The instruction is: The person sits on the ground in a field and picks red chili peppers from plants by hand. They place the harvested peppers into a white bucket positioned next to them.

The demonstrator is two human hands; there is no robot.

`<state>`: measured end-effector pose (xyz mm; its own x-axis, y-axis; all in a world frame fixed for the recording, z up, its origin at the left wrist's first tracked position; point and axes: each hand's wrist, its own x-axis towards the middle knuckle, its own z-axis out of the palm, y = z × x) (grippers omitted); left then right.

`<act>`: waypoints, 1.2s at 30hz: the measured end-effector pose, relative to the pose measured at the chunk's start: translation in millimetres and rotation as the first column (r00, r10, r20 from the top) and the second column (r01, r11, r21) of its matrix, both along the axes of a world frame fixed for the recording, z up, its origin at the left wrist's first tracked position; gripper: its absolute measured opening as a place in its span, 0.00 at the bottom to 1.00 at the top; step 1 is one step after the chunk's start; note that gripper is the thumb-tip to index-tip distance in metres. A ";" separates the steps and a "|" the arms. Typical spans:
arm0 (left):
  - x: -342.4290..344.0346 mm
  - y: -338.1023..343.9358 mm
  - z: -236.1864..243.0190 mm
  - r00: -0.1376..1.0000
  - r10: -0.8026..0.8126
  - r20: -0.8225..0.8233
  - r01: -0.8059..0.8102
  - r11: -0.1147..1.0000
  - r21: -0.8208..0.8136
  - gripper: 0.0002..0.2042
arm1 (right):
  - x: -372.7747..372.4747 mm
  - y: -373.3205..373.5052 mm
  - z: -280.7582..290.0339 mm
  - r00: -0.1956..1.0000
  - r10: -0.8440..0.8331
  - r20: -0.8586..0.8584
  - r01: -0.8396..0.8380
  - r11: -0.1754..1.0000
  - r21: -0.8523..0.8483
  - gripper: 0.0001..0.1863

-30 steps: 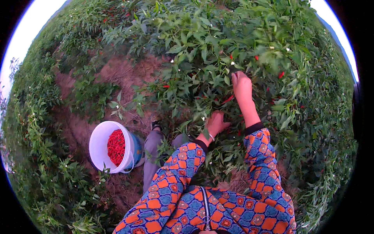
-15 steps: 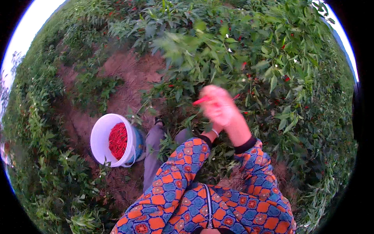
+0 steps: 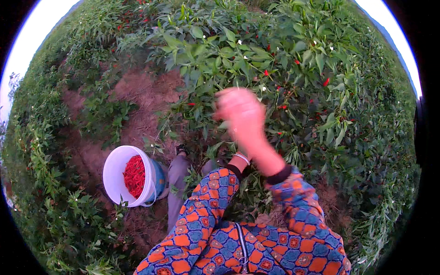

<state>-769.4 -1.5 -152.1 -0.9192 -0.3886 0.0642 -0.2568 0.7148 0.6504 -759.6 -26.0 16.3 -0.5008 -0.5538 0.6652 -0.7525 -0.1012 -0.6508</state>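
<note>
My right hand (image 3: 239, 110) is smeared by motion over the leaves of a chilli plant (image 3: 256, 55) dotted with red chillies (image 3: 326, 81) and small white flowers; whether it grips anything is unclear. My left hand (image 3: 240, 160) is lower down, mostly behind my right one, with just the wrist and a pale bracelet showing. To the left of my legs stands a white bucket (image 3: 112, 176) with a blue side, tipped toward the view in appearance, holding a pile of red chillies (image 3: 134, 176).
Dense green plants surround me on every side. Reddish soil (image 3: 142, 91) with dry stalks shows left of the plant. My grey-trousered leg (image 3: 178, 188) stands between the bucket and my arms, with low leaves around it.
My right hand has swung left from among the right-hand branches. Half a second ago a red chilli showed in it; now blur hides this. My left hand has slipped behind it.
</note>
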 end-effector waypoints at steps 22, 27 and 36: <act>7.1 6.7 4.0 0.999 0.044 -0.030 -0.045 0.998 -0.033 0.22 | -143.2 109.1 23.1 0.429 0.063 0.901 -0.019 0.998 -0.061 0.08; 6.5 7.8 5.0 0.999 0.027 -0.043 -0.026 1.000 0.009 0.20 | -152.9 132.9 -27.7 0.990 -0.118 -0.078 0.141 0.767 0.626 0.12; 5.4 7.9 16.7 0.998 0.012 -0.059 -0.013 1.000 -0.017 0.19 | -173.9 128.6 -56.9 0.033 0.391 0.920 0.007 0.920 -0.391 0.07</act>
